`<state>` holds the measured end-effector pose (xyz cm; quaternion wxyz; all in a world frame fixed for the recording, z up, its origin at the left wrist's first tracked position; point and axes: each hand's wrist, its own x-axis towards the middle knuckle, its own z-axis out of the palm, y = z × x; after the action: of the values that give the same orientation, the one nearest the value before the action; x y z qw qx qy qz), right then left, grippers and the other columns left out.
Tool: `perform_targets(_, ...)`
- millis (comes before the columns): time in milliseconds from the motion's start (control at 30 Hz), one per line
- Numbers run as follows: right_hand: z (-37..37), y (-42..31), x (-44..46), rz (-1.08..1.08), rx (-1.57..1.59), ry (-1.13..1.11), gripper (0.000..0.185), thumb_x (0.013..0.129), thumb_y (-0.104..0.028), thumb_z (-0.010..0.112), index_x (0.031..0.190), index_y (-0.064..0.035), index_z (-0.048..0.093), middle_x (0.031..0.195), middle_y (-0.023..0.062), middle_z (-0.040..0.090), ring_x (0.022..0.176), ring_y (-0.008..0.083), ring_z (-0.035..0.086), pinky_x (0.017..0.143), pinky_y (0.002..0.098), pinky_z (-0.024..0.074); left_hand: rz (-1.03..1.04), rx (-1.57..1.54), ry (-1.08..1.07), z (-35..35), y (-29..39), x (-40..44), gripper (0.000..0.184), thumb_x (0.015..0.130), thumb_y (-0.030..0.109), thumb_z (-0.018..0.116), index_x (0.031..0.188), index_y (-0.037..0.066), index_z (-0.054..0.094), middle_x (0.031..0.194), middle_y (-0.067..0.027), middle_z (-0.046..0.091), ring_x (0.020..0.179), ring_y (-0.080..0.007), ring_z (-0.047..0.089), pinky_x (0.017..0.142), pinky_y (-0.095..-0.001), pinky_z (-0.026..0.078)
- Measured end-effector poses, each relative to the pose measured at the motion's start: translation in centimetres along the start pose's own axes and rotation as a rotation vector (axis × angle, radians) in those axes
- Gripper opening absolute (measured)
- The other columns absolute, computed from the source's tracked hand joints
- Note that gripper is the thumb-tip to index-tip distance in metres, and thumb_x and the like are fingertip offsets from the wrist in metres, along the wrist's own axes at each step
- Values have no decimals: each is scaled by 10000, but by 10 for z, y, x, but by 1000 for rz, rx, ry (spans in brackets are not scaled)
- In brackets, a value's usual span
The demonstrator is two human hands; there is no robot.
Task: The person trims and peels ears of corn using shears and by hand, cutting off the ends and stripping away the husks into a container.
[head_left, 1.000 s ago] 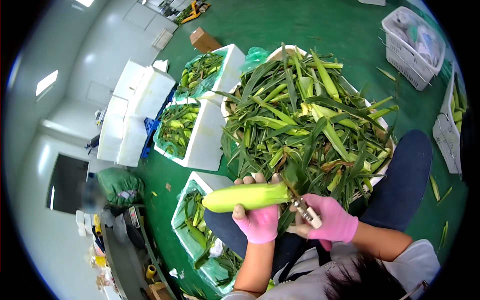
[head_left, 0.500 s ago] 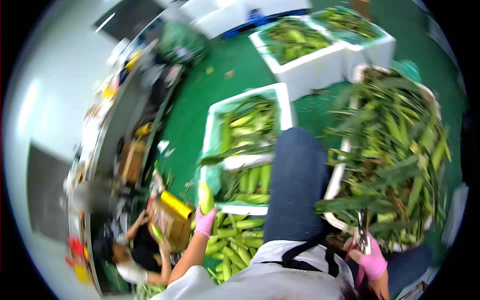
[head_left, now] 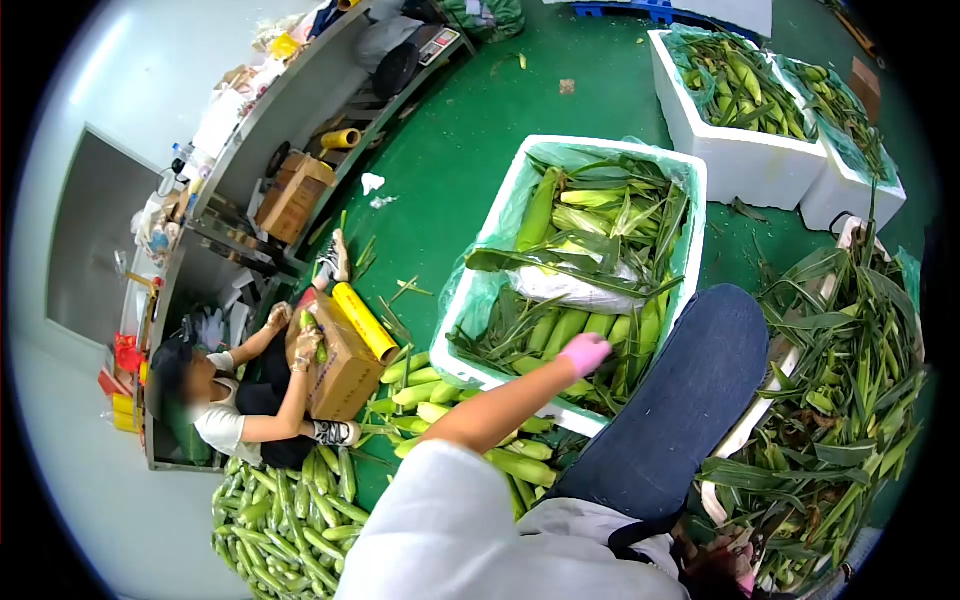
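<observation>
The left hand (head_left: 586, 353) has moved — from the loose cobs (head_left: 415, 394) to the white box's (head_left: 698, 218) corn (head_left: 567, 332).

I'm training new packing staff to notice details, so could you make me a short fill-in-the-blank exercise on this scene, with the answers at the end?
1. The person's left hand is gloved in the colour ____.
2. That hand reaches into a white box holding ears of ____.
3. The plastic liner in this box is coloured ____.
4. The co-worker has a cardboard box in front and, beside it, a roll coloured ____.

Missing words: pink; corn; green; yellow.
</observation>
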<state>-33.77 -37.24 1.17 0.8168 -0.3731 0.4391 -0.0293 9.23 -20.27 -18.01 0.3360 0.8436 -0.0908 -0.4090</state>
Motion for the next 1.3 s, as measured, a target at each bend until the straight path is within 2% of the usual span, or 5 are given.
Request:
perform_targets(133, 11, -6, 0, 32, -4, 51, 787, 799, -289, 770, 1440, 5, 420, 1091, 157, 669, 932, 227, 657, 832, 347, 530, -240, 58, 102, 104, 4, 56, 1008, 786, 623, 675, 1458, -80, 410, 1348, -318, 597, 1257, -387, 602, 1093, -421, 441)
perform_targets(467, 15, -3, -4, 5, 75, -3, 792, 802, -273, 769, 1451, 7, 412, 1111, 160, 666, 941, 227, 658, 835, 348, 530, -108, -965, -473, -17, 46, -48, 675, 1022, 523, 541, 1468, 21, 464, 1371, -170, 611, 1218, -267, 617, 1044, -375, 500)
perform_targets(767, -9, -36, 1, -334, -318, -192, 899, 687, -111, 784, 1494, -39, 394, 1100, 41, 602, 930, 131, 578, 847, 280, 489, 712, -362, -248, -24, 196, -198, 846, 821, 352, 859, 1467, 8, 434, 1347, -64, 582, 1216, -167, 534, 1057, -336, 436)
perform_targets(1033, -65, -114, -48, -771, -813, 226, 995, 733, -412, 856, 1482, 28, 370, 1310, 262, 550, 1232, 390, 548, 1089, 427, 439, 1018, 451, -227, 95, 297, -240, 838, 727, 290, 912, 1400, 24, 489, 1198, -162, 673, 1115, -237, 668, 978, -337, 519)
perform_targets(1300, -142, -121, -70, -988, -1195, 344, 804, 677, -399, 820, 1331, -49, 508, 1081, 177, 607, 1046, 376, 603, 925, 461, 482, 631, 201, -1168, 160, 319, -212, 1139, 769, 323, 911, 1602, -3, 207, 1555, -97, 415, 1419, -210, 405, 1175, -357, 327)
